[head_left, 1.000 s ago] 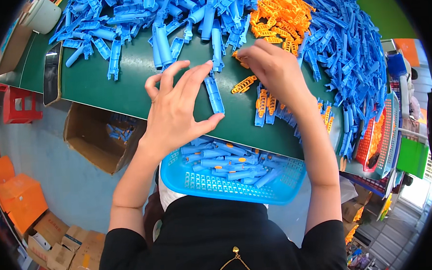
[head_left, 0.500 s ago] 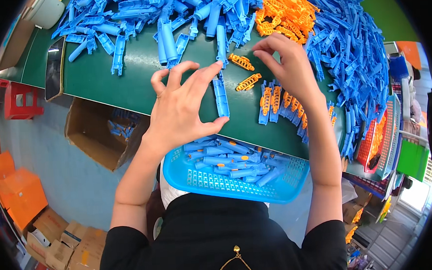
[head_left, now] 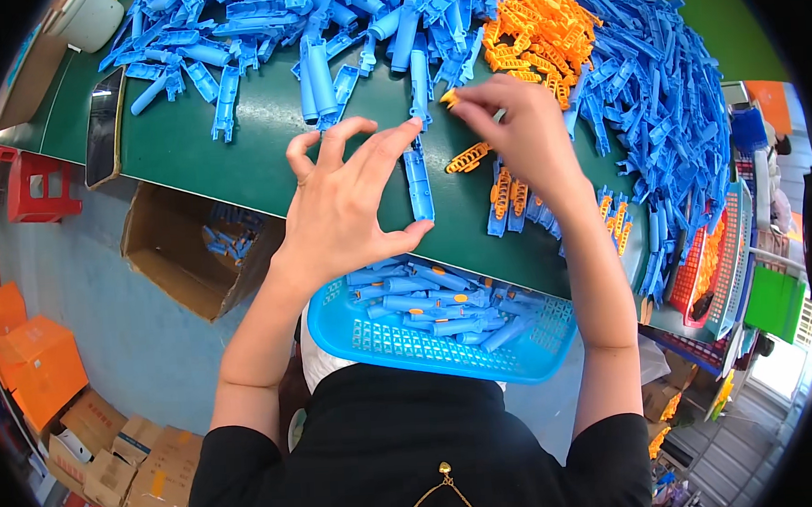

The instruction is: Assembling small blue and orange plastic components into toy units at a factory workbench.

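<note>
On the green table, my left hand [head_left: 343, 197] grips a long blue plastic half-shell [head_left: 418, 185] at its two ends, between thumb and index finger. The shell's hollow side faces up. To its right, my right hand [head_left: 530, 129] pinches a small orange ribbed plastic piece [head_left: 450, 99], mostly hidden by the fingertips. Just below that hand lies another orange ribbed piece [head_left: 468, 158]. A row of blue half-shells, each with an orange insert [head_left: 500, 193], lies nearer to me, partly covered by my right forearm.
Heaps of blue shells [head_left: 256, 27] and orange pieces [head_left: 546, 26] cover the far side. A blue basket [head_left: 411, 350] of blue parts sits before my lap. A phone [head_left: 103, 130] lies at the table's left edge, above a cardboard box [head_left: 172, 252].
My right hand has closed on one of the two loose orange pieces and lifted it from the table. The left hand has stayed nearly still with the blue half-shell.
</note>
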Motion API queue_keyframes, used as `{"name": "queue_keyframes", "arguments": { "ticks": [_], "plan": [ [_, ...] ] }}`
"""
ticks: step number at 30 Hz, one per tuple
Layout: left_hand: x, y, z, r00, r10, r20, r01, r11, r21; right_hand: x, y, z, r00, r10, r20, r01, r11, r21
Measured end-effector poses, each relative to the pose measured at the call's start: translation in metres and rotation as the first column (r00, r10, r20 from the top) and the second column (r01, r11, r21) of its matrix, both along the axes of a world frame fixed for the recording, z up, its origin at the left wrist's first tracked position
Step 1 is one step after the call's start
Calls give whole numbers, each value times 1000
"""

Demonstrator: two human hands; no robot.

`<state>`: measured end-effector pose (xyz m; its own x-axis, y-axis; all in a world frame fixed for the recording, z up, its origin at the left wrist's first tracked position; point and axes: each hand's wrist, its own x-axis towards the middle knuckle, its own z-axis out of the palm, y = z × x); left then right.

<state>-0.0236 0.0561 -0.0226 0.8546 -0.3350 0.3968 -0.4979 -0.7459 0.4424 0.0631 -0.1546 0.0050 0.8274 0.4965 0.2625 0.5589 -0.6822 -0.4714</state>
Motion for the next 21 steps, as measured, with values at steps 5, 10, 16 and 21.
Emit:
{"name": "queue_keyframes", "arguments": {
  "ticks": [5,10,16,21],
  "plan": [
    [0,0,-1,1000,-4,-2,4,1000,-15,11,-15,-1,955,-182,-235,199,979,53],
    [-1,0,0,1000,1,-4,-1,1000,-11,12,-18,-2,990,-68,-120,71,997,24],
    [0,-2,1,1000,-4,11,5,1000,-21,23,-29,-10,916,-36,-399,138,963,230],
    [-1,1,-1,1000,12,-11,-12,1000,-12,-11,1,6,982,31,184,-43,997,63]
  ]
}}
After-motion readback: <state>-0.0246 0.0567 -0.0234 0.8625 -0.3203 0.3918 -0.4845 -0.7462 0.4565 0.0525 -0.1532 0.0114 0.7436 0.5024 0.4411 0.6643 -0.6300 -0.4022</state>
